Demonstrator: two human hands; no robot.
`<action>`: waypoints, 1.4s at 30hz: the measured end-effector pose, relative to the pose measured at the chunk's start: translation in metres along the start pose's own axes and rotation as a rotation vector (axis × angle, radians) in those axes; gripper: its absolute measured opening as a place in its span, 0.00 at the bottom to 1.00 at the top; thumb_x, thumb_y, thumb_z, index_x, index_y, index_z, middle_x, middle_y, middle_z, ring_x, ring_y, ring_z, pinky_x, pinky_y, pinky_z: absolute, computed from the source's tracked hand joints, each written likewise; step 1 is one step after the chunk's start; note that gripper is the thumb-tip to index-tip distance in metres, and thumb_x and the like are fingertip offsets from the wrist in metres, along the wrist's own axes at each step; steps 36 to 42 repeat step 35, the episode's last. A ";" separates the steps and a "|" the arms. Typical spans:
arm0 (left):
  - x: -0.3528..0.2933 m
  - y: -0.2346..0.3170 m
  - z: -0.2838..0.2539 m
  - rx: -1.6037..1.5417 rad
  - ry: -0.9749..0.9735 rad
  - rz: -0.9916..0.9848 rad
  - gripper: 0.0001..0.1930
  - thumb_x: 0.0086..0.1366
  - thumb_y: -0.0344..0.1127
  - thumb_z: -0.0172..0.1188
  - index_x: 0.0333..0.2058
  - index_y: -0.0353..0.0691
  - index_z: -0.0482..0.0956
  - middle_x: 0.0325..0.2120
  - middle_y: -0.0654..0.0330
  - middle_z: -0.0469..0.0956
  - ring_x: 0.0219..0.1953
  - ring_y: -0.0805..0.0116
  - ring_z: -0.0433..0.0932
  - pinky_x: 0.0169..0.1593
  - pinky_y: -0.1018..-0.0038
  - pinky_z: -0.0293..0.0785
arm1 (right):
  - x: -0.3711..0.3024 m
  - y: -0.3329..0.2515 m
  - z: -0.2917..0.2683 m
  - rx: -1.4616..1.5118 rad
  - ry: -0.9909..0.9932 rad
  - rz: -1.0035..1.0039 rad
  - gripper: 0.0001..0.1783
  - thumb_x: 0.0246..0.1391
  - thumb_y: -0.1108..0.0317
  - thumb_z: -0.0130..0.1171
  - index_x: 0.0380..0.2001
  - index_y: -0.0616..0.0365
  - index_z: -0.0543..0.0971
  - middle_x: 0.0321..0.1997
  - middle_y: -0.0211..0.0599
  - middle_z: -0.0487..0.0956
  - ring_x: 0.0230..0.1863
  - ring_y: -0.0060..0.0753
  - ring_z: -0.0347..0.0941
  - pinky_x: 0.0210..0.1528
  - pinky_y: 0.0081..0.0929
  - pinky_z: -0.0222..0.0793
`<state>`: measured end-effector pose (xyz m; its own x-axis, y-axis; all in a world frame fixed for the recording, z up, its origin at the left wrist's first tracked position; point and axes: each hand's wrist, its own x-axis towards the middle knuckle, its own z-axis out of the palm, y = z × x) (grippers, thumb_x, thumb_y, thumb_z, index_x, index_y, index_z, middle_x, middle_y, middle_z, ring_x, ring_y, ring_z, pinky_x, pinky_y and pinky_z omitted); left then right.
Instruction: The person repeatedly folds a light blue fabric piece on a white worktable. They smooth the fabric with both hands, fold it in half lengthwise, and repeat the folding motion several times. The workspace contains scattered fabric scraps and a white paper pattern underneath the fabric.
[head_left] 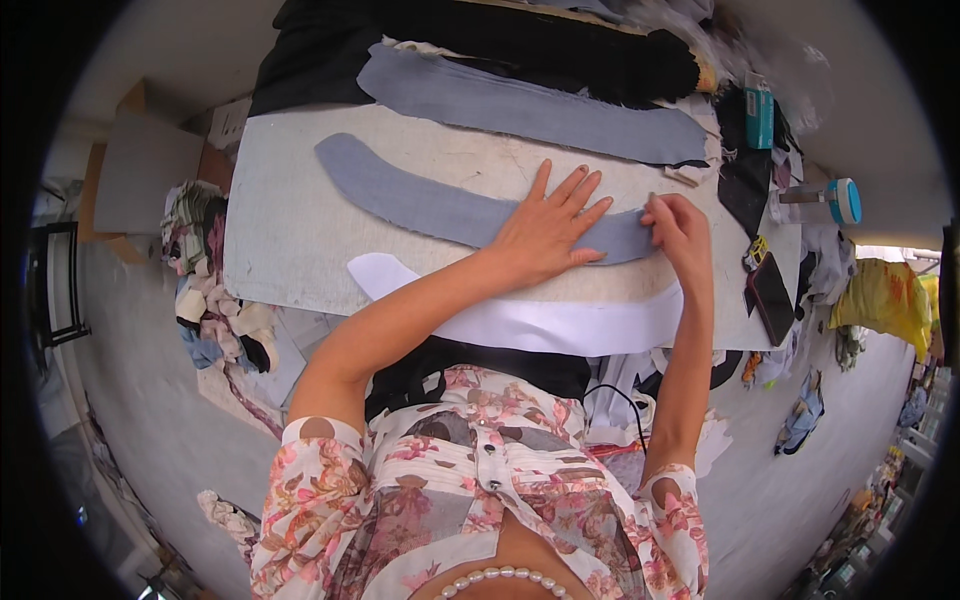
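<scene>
A curved blue-grey fabric strip (420,210) lies across the pale tabletop. My left hand (545,228) rests flat on its right half, fingers spread. At the strip's right end, my right hand (677,230) is closed in a pinch on the upper edge; the fingers partly cover that corner. Nearer to me is a curved white piece (560,325), partly under my left forearm. Beyond the strip, more blue-grey fabric pieces (530,112) lie in a stack with frayed edges.
Black fabric (520,40) covers the table's far side. A dark phone (771,300), a clear jar with a blue lid (835,202) and a teal box (759,115) lie along the right. Cloth scraps (215,320) are heaped off the table's left edge. A yellow bag (880,305) stands farther right.
</scene>
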<state>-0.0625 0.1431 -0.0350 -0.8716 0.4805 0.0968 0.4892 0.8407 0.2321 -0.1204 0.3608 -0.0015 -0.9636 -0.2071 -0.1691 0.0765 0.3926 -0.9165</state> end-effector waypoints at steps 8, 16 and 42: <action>0.005 0.007 0.007 -0.060 0.039 -0.023 0.36 0.67 0.60 0.45 0.67 0.46 0.57 0.69 0.50 0.49 0.72 0.58 0.42 0.71 0.48 0.30 | 0.003 0.012 -0.042 -0.055 0.264 -0.065 0.12 0.61 0.62 0.56 0.35 0.62 0.78 0.23 0.28 0.77 0.17 0.12 0.61 0.19 0.13 0.55; -0.012 0.012 -0.017 -0.260 0.332 -0.178 0.33 0.66 0.54 0.51 0.65 0.45 0.61 0.67 0.46 0.53 0.72 0.53 0.44 0.69 0.45 0.35 | -0.050 -0.045 0.036 0.072 0.098 -0.245 0.03 0.57 0.73 0.59 0.33 0.61 0.77 0.26 0.25 0.76 0.25 0.14 0.70 0.27 0.13 0.63; -0.215 -0.064 -0.029 -0.141 0.516 -0.634 0.22 0.69 0.51 0.50 0.56 0.49 0.74 0.62 0.52 0.66 0.70 0.54 0.52 0.67 0.42 0.37 | -0.077 -0.068 0.234 -0.490 -0.341 -0.758 0.03 0.49 0.73 0.60 0.27 0.60 0.78 0.27 0.43 0.74 0.31 0.49 0.74 0.33 0.42 0.69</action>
